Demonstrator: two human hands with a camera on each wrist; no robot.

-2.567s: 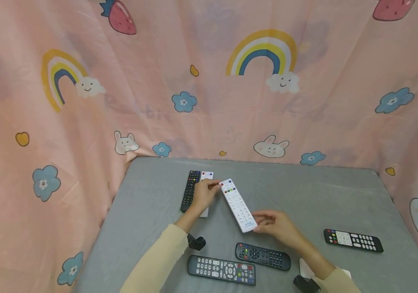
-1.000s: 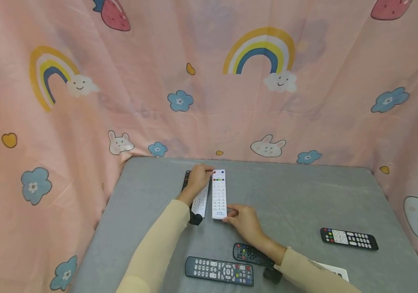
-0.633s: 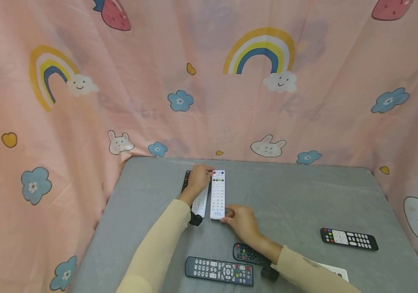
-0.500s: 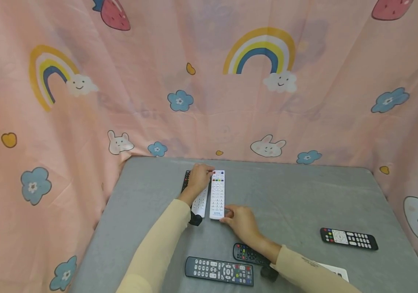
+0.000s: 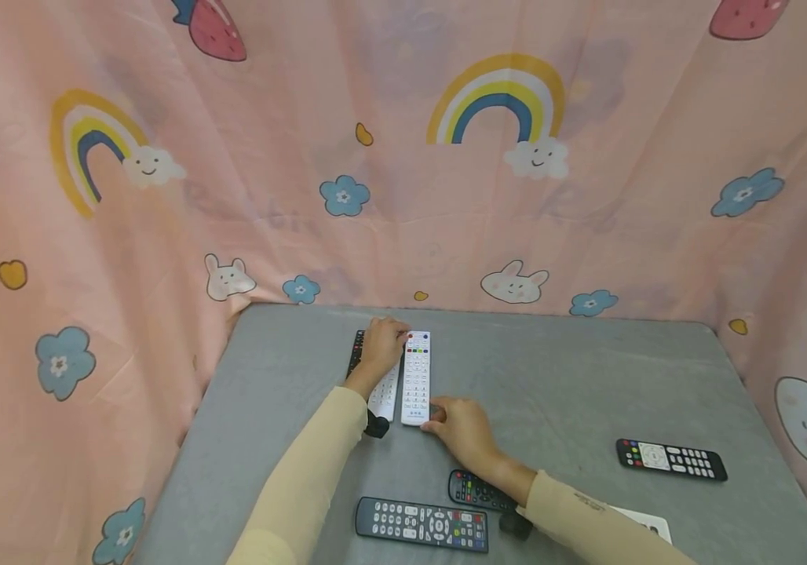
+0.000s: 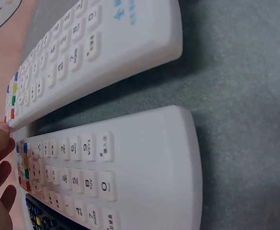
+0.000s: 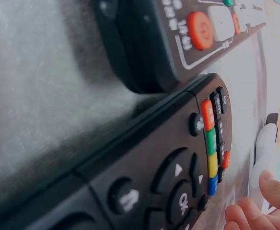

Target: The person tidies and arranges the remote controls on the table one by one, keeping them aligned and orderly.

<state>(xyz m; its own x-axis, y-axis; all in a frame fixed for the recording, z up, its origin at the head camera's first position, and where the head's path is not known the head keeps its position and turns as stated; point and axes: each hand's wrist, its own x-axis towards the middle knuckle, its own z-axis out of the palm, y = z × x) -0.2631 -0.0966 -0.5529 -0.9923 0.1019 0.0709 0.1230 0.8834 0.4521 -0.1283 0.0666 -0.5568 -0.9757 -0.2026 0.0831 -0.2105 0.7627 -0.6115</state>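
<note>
While pinching the far left corner of the white remote [image 5: 416, 378] with left hand [image 5: 380, 347], pinches its near end with right hand [image 5: 465, 431]. Reaches over second remote [image 5: 385, 397] left of it.

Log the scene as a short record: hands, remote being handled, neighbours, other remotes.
Left hand: touching the far left corner of the slim white plastic remote
Right hand: at its near right corner
Neighbour: second white plastic remote, partly behind the left hand; gap visible at near ends
Near side: long dark-grey remote
Far right: black remote with white buttons
</note>
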